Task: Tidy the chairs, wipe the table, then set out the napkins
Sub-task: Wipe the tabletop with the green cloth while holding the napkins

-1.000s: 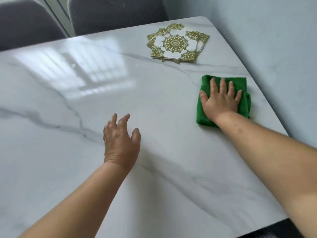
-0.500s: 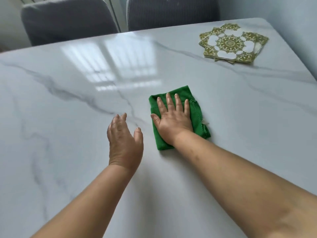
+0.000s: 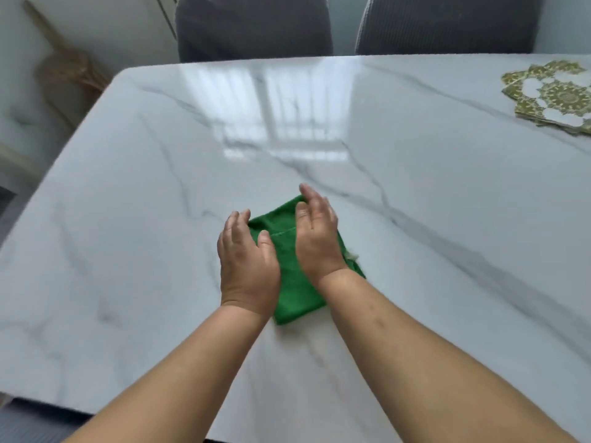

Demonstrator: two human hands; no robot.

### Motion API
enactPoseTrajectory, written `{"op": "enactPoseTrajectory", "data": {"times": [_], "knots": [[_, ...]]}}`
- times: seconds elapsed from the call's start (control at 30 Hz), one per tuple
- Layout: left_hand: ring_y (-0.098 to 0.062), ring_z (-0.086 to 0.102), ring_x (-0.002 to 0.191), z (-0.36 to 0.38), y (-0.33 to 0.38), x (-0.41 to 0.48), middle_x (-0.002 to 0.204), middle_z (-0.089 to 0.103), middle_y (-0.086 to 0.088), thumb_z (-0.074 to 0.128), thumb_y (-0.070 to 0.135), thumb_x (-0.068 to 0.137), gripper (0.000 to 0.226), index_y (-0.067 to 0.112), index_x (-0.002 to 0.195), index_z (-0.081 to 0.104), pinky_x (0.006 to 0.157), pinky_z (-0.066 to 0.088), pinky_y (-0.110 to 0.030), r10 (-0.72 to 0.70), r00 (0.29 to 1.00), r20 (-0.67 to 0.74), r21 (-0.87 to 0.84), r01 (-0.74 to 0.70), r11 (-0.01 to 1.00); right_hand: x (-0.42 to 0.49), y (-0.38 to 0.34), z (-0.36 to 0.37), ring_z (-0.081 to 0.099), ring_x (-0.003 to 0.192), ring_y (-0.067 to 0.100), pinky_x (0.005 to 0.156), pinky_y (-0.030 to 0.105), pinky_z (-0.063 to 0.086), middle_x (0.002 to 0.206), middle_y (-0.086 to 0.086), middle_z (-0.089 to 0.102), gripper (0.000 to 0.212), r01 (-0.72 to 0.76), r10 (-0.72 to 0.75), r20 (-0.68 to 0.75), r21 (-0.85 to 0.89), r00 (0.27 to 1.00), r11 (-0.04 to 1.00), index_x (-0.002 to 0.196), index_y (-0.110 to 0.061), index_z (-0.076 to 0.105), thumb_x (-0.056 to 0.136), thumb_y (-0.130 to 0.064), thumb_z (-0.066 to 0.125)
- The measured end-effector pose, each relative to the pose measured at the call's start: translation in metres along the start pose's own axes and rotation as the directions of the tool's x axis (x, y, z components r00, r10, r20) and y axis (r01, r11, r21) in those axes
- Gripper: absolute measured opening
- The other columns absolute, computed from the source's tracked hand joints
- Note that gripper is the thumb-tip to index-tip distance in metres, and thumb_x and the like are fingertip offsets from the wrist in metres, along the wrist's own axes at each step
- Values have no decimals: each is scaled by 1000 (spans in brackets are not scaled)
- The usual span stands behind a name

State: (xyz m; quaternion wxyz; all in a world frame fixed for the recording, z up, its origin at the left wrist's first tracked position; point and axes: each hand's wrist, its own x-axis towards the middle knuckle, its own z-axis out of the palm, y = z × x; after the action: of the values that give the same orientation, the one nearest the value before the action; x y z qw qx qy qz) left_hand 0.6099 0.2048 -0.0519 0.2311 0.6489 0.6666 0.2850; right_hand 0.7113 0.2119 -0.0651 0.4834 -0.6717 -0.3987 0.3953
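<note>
Folded green microfibre cloth (image 3: 292, 282) is lying mid-frame on the white marble table (image 3: 160, 187); right hand (image 3: 316, 238) is pressing it flat-fingered, left hand (image 3: 248, 263) open alongside. Risk: bunching, leaving unwiped streaks.

A cloth (image 3: 292, 292) lies on the surface (image 3: 144, 219), near its middle and toward the near edge. The left hand (image 3: 248, 266) is at the cloth's left side, and the right hand (image 3: 316, 239) lies flat on it. The napkins (image 3: 556, 97) lie stacked at the far right, well apart. Two chairs (image 3: 252, 27) stand side by side behind the far edge.
</note>
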Motion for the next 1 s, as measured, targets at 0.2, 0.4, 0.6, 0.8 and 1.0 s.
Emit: {"op": "enactPoseTrajectory", "data": {"times": [0.2, 0.4, 0.6, 0.8, 1.0], "knots": [[-18, -11, 147, 32, -2, -2, 161, -3, 2, 30, 48, 98, 59, 30, 152, 11, 119, -6, -38, 237, 786, 570, 218, -423, 880, 10, 1, -32, 47, 125, 27, 106, 40, 39, 114, -6, 58, 33, -38, 31, -492, -4, 870, 999, 121, -16, 56, 99, -29, 36], [-17, -25, 143, 3, -64, 13, 157, -23, 5, 18, 62, 93, 68, 36, 148, -15, 117, -14, -39, 101, 826, 555, 472, -413, 779, -2, -4, 7, 48, 122, 26, 103, 42, 41, 116, -1, 60, 31, -16, -32, -295, -158, 955, 987, 116, -19, 60, 96, -32, 41], [-18, -27, 143, -70, -145, 53, 156, -26, 2, 13, 60, 94, 67, 33, 147, -20, 117, -15, -40, -158, 918, 364, 626, -116, 771, -14, -21, 61, 39, 125, 16, 99, 26, 32, 122, -5, 56, 25, -3, -8, -42, -256, 999, 967, 119, -23, 58, 100, -27, 43], [-20, -21, 145, -125, -201, 63, 158, -22, -1, 10, 62, 93, 68, 33, 149, -15, 118, -10, -41, -324, 925, 197, 654, 122, 746, -26, -36, 108, 45, 123, 16, 101, 35, 40, 118, -7, 51, 23, 53, 2, 184, -291, 983, 955, 117, -26, 58, 98, -29, 45], [-32, -13, 146, -149, -207, 72, 159, -10, -16, 19, 56, 96, 68, 25, 152, -1, 115, -1, -55, -545, 838, -23, 670, 417, 614, -37, -39, 119, 45, 123, 12, 98, 33, 41, 125, -8, 52, 22, 118, -1, 310, -359, 951, 926, 116, -29, 58, 98, -30, 46]]}}
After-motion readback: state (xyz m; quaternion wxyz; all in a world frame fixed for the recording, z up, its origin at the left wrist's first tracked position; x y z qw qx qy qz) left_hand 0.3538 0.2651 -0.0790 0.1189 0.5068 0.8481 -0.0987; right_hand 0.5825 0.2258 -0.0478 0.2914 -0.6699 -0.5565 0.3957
